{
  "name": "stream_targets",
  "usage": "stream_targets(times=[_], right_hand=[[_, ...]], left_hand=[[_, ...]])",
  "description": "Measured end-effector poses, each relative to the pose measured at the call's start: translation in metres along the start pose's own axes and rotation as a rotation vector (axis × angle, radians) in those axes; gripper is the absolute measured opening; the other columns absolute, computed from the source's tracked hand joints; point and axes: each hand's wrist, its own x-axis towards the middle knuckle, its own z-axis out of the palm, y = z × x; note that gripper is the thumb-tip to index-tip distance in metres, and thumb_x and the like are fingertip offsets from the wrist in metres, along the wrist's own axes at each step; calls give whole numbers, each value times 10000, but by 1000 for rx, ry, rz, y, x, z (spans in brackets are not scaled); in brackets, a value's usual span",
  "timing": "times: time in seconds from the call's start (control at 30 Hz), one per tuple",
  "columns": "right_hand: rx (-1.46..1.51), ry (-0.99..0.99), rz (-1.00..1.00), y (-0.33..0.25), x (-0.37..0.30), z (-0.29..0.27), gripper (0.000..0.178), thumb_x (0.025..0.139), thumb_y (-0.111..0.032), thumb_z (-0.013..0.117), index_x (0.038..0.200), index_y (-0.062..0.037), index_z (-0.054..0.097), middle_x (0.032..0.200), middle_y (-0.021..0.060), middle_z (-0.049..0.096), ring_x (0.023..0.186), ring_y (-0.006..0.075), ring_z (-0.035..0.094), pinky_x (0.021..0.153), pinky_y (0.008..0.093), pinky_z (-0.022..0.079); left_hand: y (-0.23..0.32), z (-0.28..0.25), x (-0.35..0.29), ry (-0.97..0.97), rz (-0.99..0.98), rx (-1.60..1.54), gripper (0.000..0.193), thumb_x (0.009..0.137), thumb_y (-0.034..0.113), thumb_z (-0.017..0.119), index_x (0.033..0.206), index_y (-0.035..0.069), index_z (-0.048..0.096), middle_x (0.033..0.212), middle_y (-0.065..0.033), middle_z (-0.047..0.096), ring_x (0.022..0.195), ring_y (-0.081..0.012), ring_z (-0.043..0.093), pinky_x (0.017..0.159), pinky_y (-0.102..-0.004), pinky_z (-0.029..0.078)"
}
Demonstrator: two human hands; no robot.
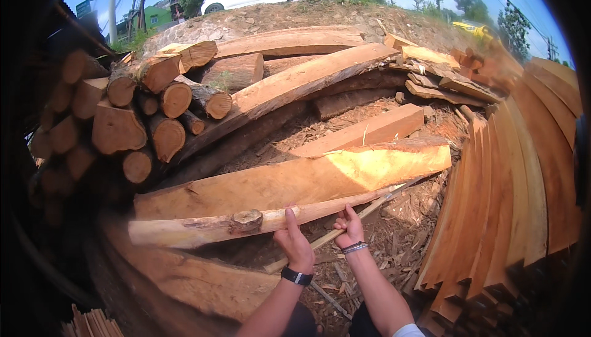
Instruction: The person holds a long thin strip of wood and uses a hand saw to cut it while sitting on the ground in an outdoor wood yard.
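A long wooden slab (258,188) lies across in front of me, its near edge pale and rounded with a dark knot. My left hand (295,244), palm up with a dark watch at the wrist, grips this near edge; its thumb presses on the front and most fingers are hidden. Just to the right, my right hand (349,229), with bracelets on the wrist, curls its fingers around a thin wooden stick (375,206). That stick runs slantwise below the slab and passes behind my left hand. Sunlight falls on the slab's right end.
Cut logs (176,100) are heaped at the left. Stacked planks (498,183) stand along the right. Behind the slab lie a squared beam (369,129) and a long curved timber (295,84). Another slab (203,281) rests at lower left. Bark scraps (406,232) cover the ground.
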Motion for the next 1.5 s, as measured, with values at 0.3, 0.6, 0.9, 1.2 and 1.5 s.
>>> stream_targets(times=[0.3, 0.6, 0.9, 1.2, 1.5], right_hand=[[-53, -75, 166, 15, -1, 6, 193, 920, -266, 667, 997, -112, 579, 958, 62, 645, 442, 53, 348, 440, 219, 329], [-248, -17, 304, 18, -5, 0, 351, 867, -407, 717, 934, -76, 622, 687, -24, 549, 435, 48, 334, 425, 214, 301], [-396, 51, 154, -60, -6, -23, 399, 929, -487, 582, 890, -90, 575, 615, -16, 542, 393, 48, 342, 366, 211, 263], [-843, 131, 0, -78, -7, -49, 398, 954, -476, 544, 914, -80, 539, 594, 7, 537, 360, 64, 332, 347, 226, 247], [-1301, 15, -287, -69, -19, -61, 479, 997, -474, 450, 901, -26, 589, 585, 23, 504, 547, 112, 510, 501, 294, 393]], left_hand=[[19, -5, 14, 46, 44, -55, 465, 1024, 323, 486, 1338, -20, 474, 1192, -148, 606, 1103, -204, 571, 980, -361, 448], [43, -19, 40, 29, 451, 54, 395, 1047, 300, 424, 1280, -18, 396, 1126, -156, 598, 1056, -225, 577, 963, -381, 471], [122, -59, 77, 278, 766, 194, 363, 1044, 311, 438, 1138, -34, 503, 1060, -132, 622, 988, -204, 594, 917, -352, 481], [145, -91, 75, 413, 741, 227, 416, 1020, 333, 498, 1108, -74, 505, 1036, -143, 615, 957, -223, 600, 917, -363, 490], [134, -132, 84, 464, 552, 12, 409, 1034, 342, 449, 1129, -53, 501, 1086, -175, 603, 1021, -266, 597, 944, -410, 492]])
